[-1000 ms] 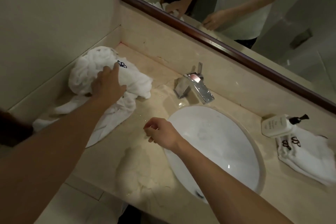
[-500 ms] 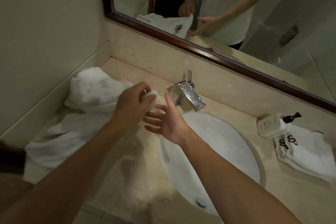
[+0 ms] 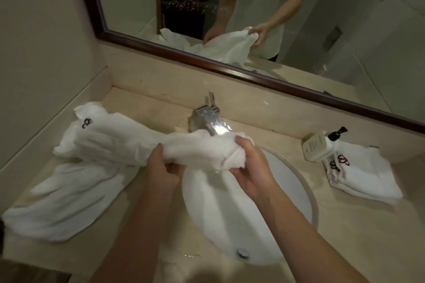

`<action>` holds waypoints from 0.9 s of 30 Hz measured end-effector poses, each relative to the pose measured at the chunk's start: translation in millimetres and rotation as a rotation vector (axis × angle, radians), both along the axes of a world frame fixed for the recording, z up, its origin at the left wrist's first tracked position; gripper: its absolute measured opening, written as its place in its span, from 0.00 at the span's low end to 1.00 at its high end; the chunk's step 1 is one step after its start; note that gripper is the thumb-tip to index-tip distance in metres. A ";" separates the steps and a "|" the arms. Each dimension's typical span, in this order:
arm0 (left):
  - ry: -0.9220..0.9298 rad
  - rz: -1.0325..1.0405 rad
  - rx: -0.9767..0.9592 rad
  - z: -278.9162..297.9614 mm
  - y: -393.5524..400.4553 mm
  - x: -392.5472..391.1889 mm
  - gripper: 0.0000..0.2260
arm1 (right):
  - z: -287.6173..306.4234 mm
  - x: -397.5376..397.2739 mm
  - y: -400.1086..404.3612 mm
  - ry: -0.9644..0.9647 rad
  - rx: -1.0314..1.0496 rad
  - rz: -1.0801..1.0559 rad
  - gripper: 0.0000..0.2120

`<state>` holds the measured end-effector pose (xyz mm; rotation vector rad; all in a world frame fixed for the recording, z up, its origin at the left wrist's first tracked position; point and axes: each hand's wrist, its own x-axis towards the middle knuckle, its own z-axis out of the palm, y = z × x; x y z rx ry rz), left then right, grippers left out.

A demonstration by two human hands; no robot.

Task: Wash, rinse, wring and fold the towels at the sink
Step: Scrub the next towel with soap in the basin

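A white towel (image 3: 128, 142) with a dark embroidered mark stretches from the left counter toward the white oval sink (image 3: 308, 193). My left hand (image 3: 161, 167) grips its middle from below. My right hand (image 3: 250, 163) holds its bunched end over the basin's left rim, just under the chrome faucet (image 3: 210, 119). A second white towel (image 3: 66, 197) lies crumpled flat on the counter at the left. A folded towel (image 3: 365, 174) with dark marks rests on the counter at the right.
A white pump bottle (image 3: 319, 145) lies on the folded towel's back corner. The beige stone counter (image 3: 356, 236) is wet in front of the basin. A dark-framed mirror (image 3: 230, 69) runs along the back wall; a wall closes off the left side.
My left hand lifted the towel off the left pile and pulled it right. My right hand, which was open, now grips the towel's end over the basin.
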<state>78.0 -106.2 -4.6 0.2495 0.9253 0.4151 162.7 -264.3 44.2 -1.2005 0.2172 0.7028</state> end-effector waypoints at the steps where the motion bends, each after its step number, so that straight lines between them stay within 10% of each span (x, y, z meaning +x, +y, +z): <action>1: 0.051 -0.002 0.013 1.5 -5.4 4.4 0.09 | -2.5 -1.0 -13.2 -0.006 -0.025 -0.050 0.16; 4: 0.135 -0.046 0.166 4.5 -31.4 21.7 0.25 | -8.5 1.5 -58.3 -0.036 -0.091 -0.180 0.12; 9: 0.271 -0.138 0.729 25.3 -95.5 52.1 0.07 | -26.9 8.1 -133.3 -0.073 -0.452 -0.031 0.20; 12: 0.485 -0.387 1.229 28.6 -131.1 62.7 0.16 | -33.4 6.0 -162.4 -0.098 -0.643 0.100 0.15; 17: 0.589 -0.763 1.425 35.9 -167.2 81.0 0.17 | -60.9 3.4 -197.4 -0.313 -0.877 0.274 0.18; 27: 0.005 -0.661 0.503 46.5 -222.8 134.4 0.14 | -76.1 51.8 -251.1 -0.359 -0.861 0.671 0.14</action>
